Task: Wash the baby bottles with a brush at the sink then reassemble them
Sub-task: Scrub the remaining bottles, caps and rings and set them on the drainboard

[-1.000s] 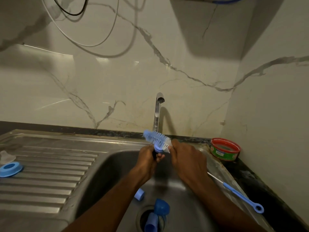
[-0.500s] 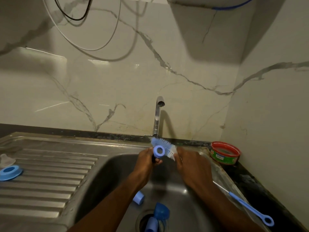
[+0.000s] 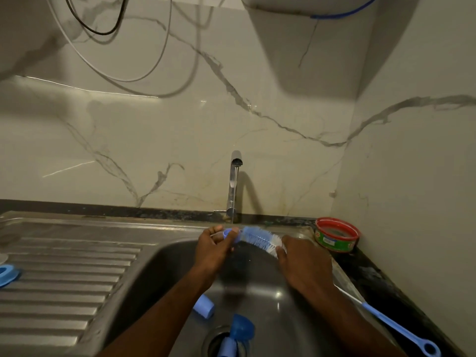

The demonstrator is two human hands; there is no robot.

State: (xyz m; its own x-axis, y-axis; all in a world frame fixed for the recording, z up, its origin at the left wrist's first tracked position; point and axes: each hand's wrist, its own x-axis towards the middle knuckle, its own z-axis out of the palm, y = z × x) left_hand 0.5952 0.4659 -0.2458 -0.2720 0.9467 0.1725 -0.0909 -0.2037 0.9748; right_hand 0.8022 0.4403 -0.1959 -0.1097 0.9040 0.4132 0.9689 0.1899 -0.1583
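Over the steel sink [image 3: 164,256], under the running tap [image 3: 235,181], my left hand [image 3: 212,249] grips a small blue ring part [image 3: 228,232] at the tip of a blue-and-white bottle brush [image 3: 260,239]. My right hand [image 3: 304,261] holds the brush at its white end; its handle is hidden. Blue bottle parts lie in the basin: a cap [image 3: 204,306] and a domed piece [image 3: 242,328] by the drain. A blue collar ring [image 3: 7,274] sits on the drainboard at the far left.
A thin blue-handled brush [image 3: 391,328] lies on the sink's right rim. A red and green tub [image 3: 336,234] stands in the back right corner on the dark counter. Marble walls close in behind and on the right. Cables hang above.
The brush head has swung from pointing up-left to lying nearly level, bristles toward my right hand. Both hands have spread slightly apart, and the blue ring now sits at the brush's left end.
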